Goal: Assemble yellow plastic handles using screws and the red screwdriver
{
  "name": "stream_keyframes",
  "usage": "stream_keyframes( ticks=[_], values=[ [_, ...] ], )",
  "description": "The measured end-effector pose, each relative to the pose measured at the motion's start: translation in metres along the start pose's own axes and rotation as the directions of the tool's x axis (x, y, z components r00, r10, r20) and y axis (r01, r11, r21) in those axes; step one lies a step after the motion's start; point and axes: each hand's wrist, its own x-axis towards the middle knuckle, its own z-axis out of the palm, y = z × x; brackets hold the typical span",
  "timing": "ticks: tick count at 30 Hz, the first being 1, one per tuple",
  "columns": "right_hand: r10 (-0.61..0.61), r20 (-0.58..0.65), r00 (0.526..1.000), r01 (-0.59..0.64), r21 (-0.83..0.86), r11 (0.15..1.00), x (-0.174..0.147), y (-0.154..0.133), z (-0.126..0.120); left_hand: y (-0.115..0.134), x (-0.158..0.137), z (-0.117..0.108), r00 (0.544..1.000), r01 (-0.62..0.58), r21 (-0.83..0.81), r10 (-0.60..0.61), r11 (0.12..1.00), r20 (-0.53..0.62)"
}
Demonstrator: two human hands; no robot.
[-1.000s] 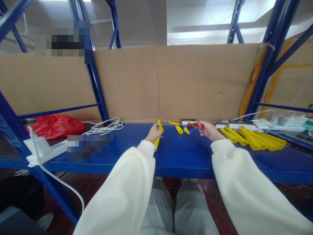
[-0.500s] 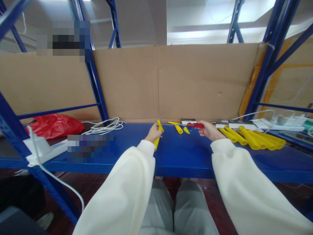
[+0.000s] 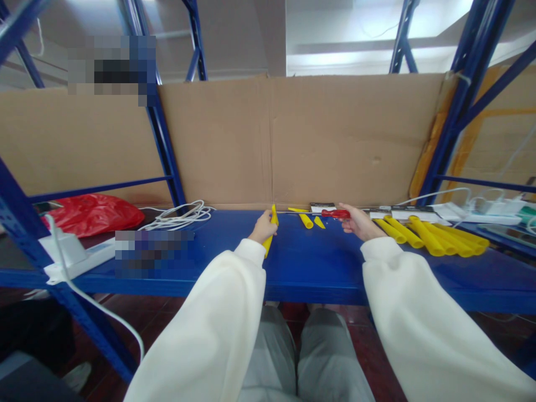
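My left hand [image 3: 263, 226] is closed around a yellow tube [image 3: 268, 245], which stands tilted, its top and bottom showing beyond the fingers. In my right hand [image 3: 355, 222] is the red handle of a screwdriver [image 3: 335, 214]. Its long thin shaft points left and reaches the upper part of the tube; whether the tip touches or enters it I cannot tell. Between the hands lie a short yellow tube piece [image 3: 307, 221] and a small yellow offcut [image 3: 319, 223]. Several yellow tubes [image 3: 433, 237] rest side by side to the right of my right hand.
A blue shelf [image 3: 318, 262] carries everything, with a cardboard sheet [image 3: 335, 139] behind it. On the left are a coiled white cable [image 3: 196, 213], a red plastic bag [image 3: 100, 214] and a white power strip [image 3: 90, 262]. Blue uprights [image 3: 456, 111] stand at both sides.
The screwdriver and my right hand have shifted very slightly right. A yellow flap that stuck out beside the held tube's top no longer shows there. My left hand stays almost still.
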Motion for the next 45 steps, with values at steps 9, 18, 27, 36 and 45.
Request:
stream_keyframes(
  ticks=[9, 18, 27, 36, 45],
  values=[
    [-0.037, 0.059, 0.998, 0.039, -0.035, 0.999, 0.002, 0.002, -0.001, 0.002, -0.002, -0.002, 1.000, -0.012, 0.089, 0.012, 0.996, -0.001],
    [-0.027, 0.070, 0.997, 0.028, -0.018, 0.999, 0.003, 0.002, -0.004, 0.004, -0.003, -0.002, 1.000, 0.007, 0.093, -0.007, 0.996, 0.000],
    [0.002, 0.037, 0.999, 0.001, -0.079, 0.997, 0.008, 0.008, -0.003, 0.000, 0.003, -0.002, 1.000, 0.003, 0.137, -0.002, 0.991, -0.005],
    [-0.118, 0.020, 0.993, 0.120, -0.089, 0.989, 0.004, 0.003, -0.001, -0.001, 0.003, -0.002, 1.000, -0.004, 0.134, 0.004, 0.991, -0.004],
    [-0.005, 0.030, 1.000, 0.007, -0.066, 0.998, -0.002, 0.000, -0.001, 0.002, -0.002, -0.002, 1.000, -0.005, 0.149, 0.006, 0.989, -0.007]
  ],
)
